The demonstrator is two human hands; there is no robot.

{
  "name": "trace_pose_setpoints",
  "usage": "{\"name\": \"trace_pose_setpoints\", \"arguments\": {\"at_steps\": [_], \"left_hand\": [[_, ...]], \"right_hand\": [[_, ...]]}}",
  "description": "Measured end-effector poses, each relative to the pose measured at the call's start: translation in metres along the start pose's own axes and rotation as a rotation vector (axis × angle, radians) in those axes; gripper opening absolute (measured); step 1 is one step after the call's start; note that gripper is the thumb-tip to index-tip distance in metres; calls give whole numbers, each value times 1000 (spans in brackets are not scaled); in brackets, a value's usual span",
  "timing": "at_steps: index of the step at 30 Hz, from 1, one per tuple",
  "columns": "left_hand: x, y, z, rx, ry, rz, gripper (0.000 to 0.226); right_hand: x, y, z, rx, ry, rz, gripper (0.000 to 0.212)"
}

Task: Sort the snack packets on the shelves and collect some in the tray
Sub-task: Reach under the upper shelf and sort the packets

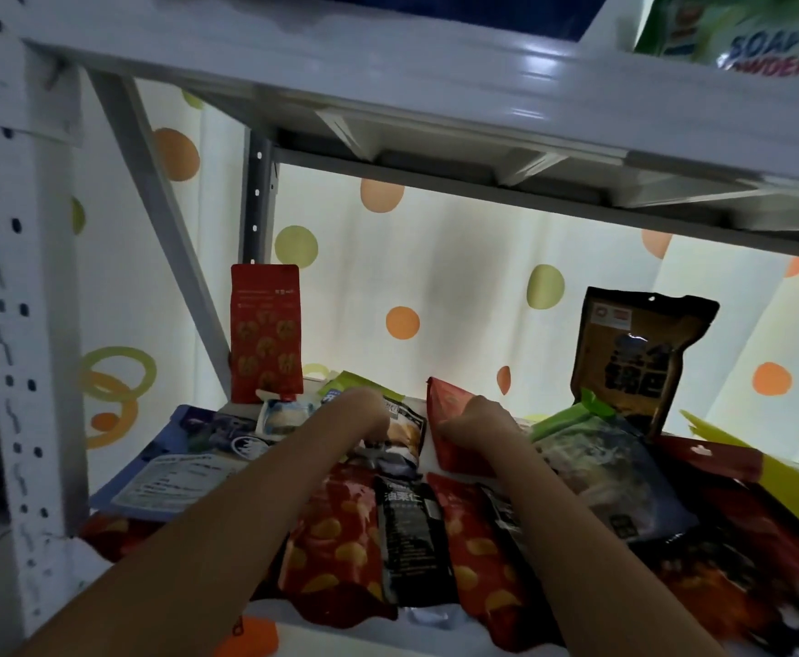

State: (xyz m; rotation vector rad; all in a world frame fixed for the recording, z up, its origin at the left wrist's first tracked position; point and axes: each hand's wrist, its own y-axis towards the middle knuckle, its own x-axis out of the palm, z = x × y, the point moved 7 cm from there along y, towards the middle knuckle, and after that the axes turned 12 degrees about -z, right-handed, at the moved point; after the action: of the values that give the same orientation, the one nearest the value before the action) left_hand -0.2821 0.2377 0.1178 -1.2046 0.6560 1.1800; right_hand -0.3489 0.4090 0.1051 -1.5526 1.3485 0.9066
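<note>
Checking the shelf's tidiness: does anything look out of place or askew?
Yes. Most snack packets lie flat, overlapping in a jumble, while only the red pouch and dark bag stand upright at the back.

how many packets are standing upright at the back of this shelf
2: a red packet standing at the back left, and a dark brown packet leaning upright at the back right. Others lie flat; more may be hidden.

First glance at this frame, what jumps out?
Two bare forearms reach into the shelf: the left hand rests among packets at centre, and the right hand grips a tilted red packet. Behind them a backlit polka-dot curtain glows, with a red pouch standing at back left and a dark brown pouch at back right. A soap powder bag sits on the shelf above, top right.
</note>
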Motion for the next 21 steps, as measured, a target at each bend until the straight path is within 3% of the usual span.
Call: {"name": "trace_pose_setpoints", "arguments": {"at_steps": [3, 7, 10, 15, 21], "left_hand": [[1, 5, -1, 18, -9, 11, 32], [7, 11, 0, 49, 53, 28, 37], [7, 4, -2, 80, 66, 51, 38], [8, -6, -1, 228, -13, 96, 42], [6, -20, -12, 360, -179, 149, 34]], "right_hand": [[-3, -3, -7, -33, -130, 100, 44], [-10, -12, -16, -98, -198, 257, 48], [-16, -21, -21, -133, -143, 319, 59], [-24, -33, -21, -106, -14, 356, 59], [-48, -49, -8, -55, 185, 467, 22]]}}
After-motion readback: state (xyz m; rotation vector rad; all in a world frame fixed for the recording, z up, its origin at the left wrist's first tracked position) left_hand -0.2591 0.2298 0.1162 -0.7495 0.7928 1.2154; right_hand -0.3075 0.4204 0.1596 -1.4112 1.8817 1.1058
